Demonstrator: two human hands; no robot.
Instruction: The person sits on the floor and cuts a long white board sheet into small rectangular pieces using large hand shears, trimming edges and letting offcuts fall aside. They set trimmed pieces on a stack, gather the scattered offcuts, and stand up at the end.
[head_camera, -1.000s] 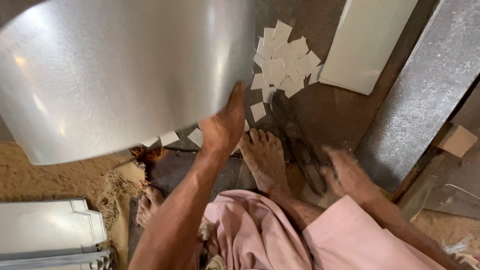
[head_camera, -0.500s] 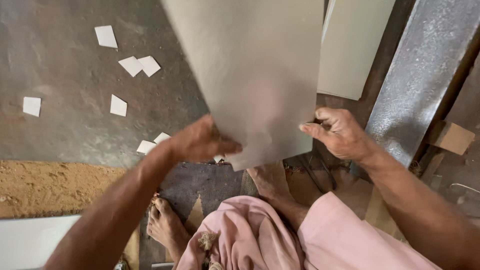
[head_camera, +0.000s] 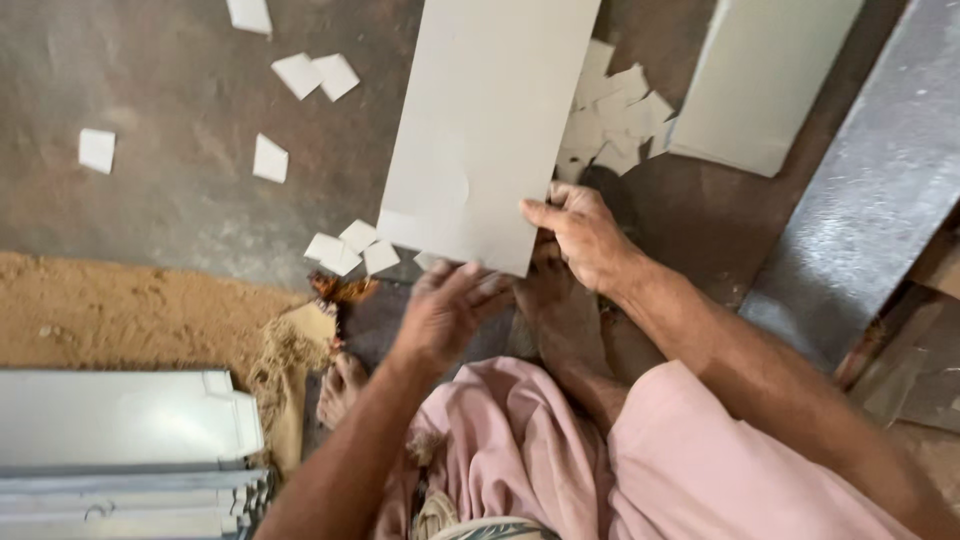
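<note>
The right hand (head_camera: 585, 235) grips the near edge of a flat metal sheet (head_camera: 490, 120) with closed fingers. The left hand (head_camera: 445, 310) sits just under it, fingers loosely open, above the floor (head_camera: 170, 210).

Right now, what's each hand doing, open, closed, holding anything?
Left hand: blurred, fingers loosely curled just below the grey metal sheet; grip cannot be told.
Right hand: closed on the sheet's lower right edge.

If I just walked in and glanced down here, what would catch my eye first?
Probably the long pale metal sheet in the middle, its near end gripped by the right hand with the left hand just below it. Then the small square offcuts scattered over the dark floor, and the stacked sheets bottom left.
</note>
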